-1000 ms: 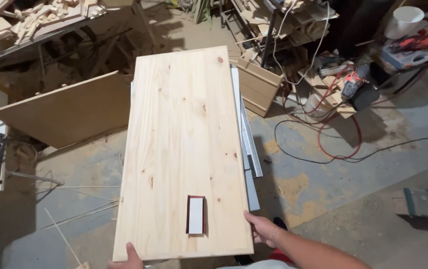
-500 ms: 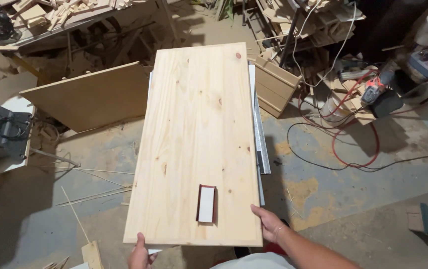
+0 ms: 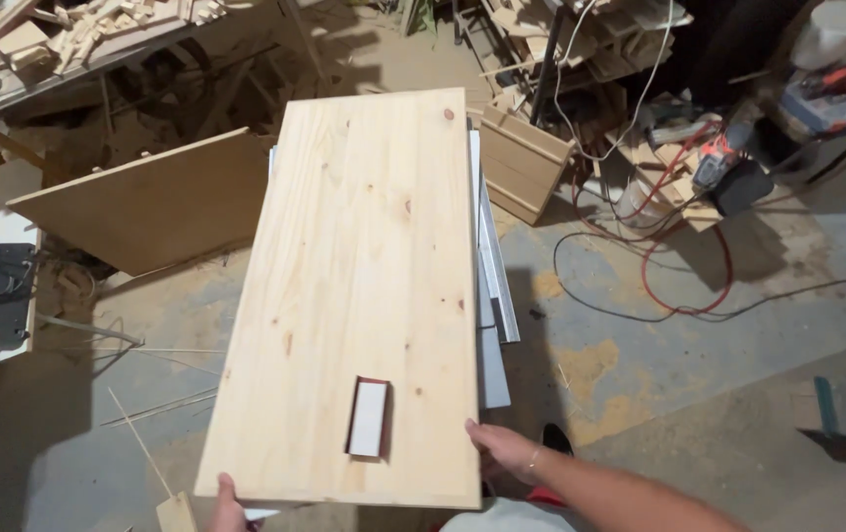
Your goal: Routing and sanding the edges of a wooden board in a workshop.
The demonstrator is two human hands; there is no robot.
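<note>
A: Pine board lies flat on the grey rails, small block riding on its near end.

B: Grip?

A: Right hand curls over the near right corner; left hand clasps the near edge. Keep it level or the block slides.

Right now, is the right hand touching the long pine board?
Touching. The head view shows the right hand gripping the pine board at its near right edge, fingers against the wood with no gap.

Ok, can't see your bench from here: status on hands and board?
Both hands gripping pine board: left hand near edge, right hand right edge. Small block riding on top.
</note>
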